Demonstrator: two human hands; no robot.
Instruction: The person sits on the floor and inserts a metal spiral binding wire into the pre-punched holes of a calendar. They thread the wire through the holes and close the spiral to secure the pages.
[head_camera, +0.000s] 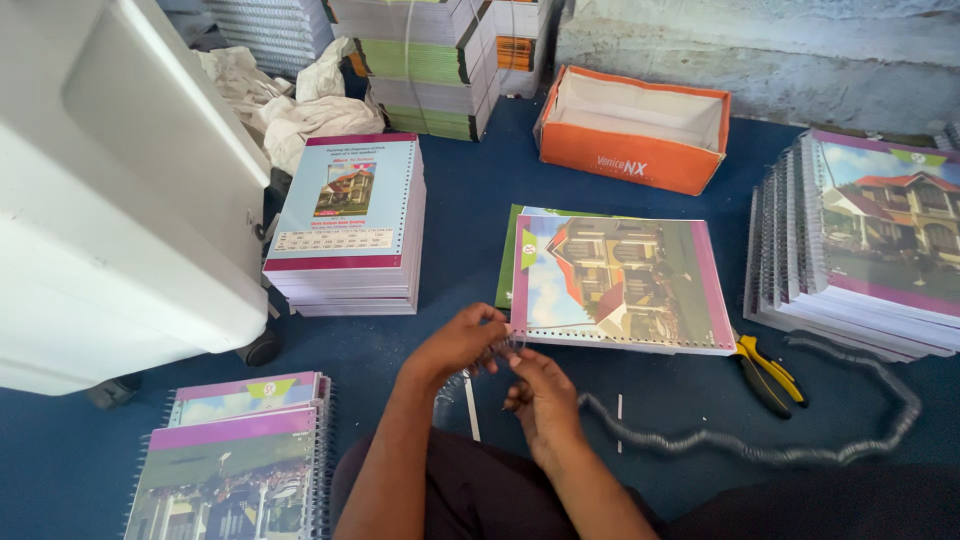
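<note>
My left hand (462, 340) and my right hand (541, 395) meet at the near left corner of an unbound notebook (620, 283) with a house picture on its cover. Both pinch the end of a long grey wire spiral (760, 450) against the punched near edge of the notebook. The spiral trails away to the right across the blue floor and curls back toward a stack. Yellow-handled pliers (768, 372) lie just right of the notebook.
A stack of spiral-bound notebooks (870, 240) stands at the right, another (235, 460) at the lower left. A pile of unbound books (347, 225) sits left of centre. An orange box (632, 128), taller stacks (425, 60) and a white machine (110, 190) ring the area.
</note>
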